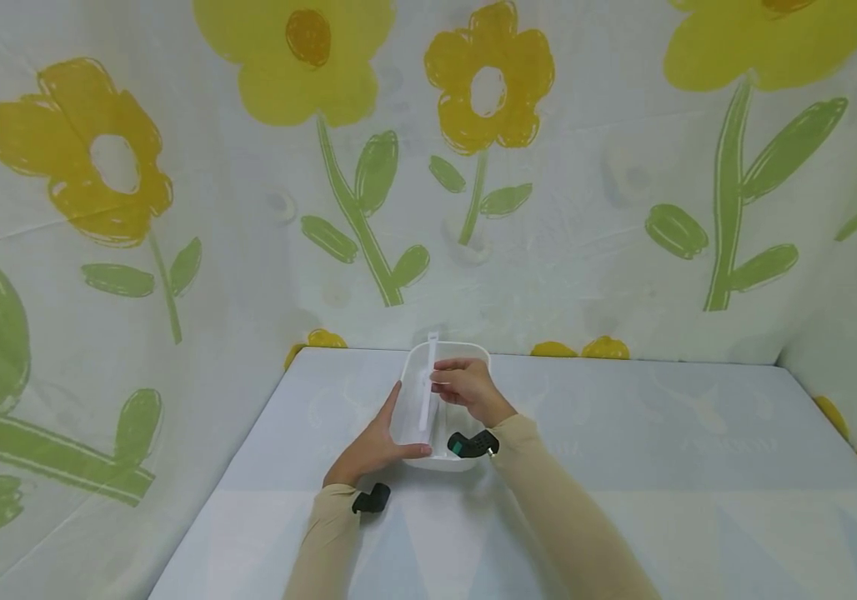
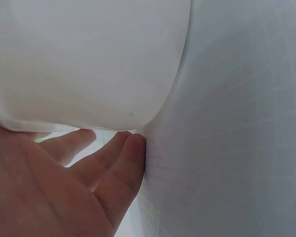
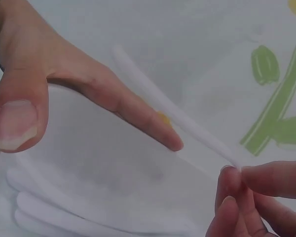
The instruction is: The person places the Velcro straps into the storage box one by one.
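My right hand (image 1: pixel 473 390) pinches a slim white strip (image 1: pixel 426 404) between thumb and fingers, above a white rounded container (image 1: pixel 443 465). The strip slants lengthwise over the opening, as the right wrist view also shows. Spread around the container's near left corner, my left hand (image 1: pixel 370 452) has its thumb by the near rim and its index finger along the left side. In the left wrist view its fingertips touch the container's outer wall (image 2: pixel 89 64). Inside the container lie a few similar white strips (image 3: pixel 64 217), side by side.
The container stands on a pale table (image 1: pixel 623 450), close to its back edge. Behind and left of the table hangs a white cloth (image 1: pixel 586 250) printed with yellow flowers and green stems. Black wrist cameras (image 1: pixel 473 444) sit on both wrists.
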Demonstrator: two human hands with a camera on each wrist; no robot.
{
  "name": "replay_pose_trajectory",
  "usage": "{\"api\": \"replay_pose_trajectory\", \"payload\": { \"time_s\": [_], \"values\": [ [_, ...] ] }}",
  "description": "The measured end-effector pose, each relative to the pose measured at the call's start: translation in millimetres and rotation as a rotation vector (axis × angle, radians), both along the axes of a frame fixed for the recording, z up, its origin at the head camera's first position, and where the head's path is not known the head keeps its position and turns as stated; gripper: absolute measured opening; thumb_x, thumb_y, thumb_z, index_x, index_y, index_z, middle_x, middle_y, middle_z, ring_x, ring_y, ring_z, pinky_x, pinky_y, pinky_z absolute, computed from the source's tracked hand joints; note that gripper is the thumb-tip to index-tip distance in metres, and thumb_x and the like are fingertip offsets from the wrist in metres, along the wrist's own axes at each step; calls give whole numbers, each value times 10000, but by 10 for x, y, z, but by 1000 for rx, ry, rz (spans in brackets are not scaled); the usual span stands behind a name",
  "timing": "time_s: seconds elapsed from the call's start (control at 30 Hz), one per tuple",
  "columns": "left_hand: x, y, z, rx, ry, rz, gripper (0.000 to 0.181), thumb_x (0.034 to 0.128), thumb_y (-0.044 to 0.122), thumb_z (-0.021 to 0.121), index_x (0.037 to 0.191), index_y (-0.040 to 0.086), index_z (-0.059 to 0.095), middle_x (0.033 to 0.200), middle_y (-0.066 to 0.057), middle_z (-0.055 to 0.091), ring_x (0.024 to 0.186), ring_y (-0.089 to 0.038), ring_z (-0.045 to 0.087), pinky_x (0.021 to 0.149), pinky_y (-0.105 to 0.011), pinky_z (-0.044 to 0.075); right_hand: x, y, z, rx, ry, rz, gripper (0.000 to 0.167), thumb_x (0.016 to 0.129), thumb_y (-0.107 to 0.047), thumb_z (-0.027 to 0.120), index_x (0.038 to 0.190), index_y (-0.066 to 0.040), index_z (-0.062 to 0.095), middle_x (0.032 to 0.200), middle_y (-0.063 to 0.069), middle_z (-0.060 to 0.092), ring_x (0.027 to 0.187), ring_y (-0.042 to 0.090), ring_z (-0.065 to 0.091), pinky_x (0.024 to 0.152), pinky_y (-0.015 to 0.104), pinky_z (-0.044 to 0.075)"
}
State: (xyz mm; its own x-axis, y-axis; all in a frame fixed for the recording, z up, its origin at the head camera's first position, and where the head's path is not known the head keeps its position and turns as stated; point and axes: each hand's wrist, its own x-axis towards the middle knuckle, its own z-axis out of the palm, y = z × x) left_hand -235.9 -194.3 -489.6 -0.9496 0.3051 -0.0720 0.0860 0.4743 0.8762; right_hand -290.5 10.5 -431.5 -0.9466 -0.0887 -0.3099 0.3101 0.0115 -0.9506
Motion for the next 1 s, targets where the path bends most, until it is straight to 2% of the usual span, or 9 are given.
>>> {"api": "replay_pose_trajectory", "payload": {
  "time_s": [0.4,0.67,1.0],
  "values": [
    [-7,-1,-20,18,16,-11,1253,772,381,913,1672,315,44,1651,-66,336,1377,-324,443,1176,-652,370,2,-44,-84,-3,-14,-1,284,940,-92,738,1211,-14,706,1096,140,741,808,160,728,697,230,592],
    [-7,2,-12,2,8,5,1254,769,394,912,1670,341,41,1667,-64,316,1382,-335,442,1171,-661,374,-6,-59,-113,-9,-5,3,292,944,-79,727,1224,-1,699,1110,156,744,805,155,727,716,242,603],
    [-11,-16,-19,3,13,-4,1290,754,429,917,1677,288,26,1677,-75,298,1374,-315,448,1167,-623,384,-2,-63,-182,-23,-15,-1,320,939,-81,731,1244,7,689,1129,145,729,795,147,716,703,227,593]
  ]
}}
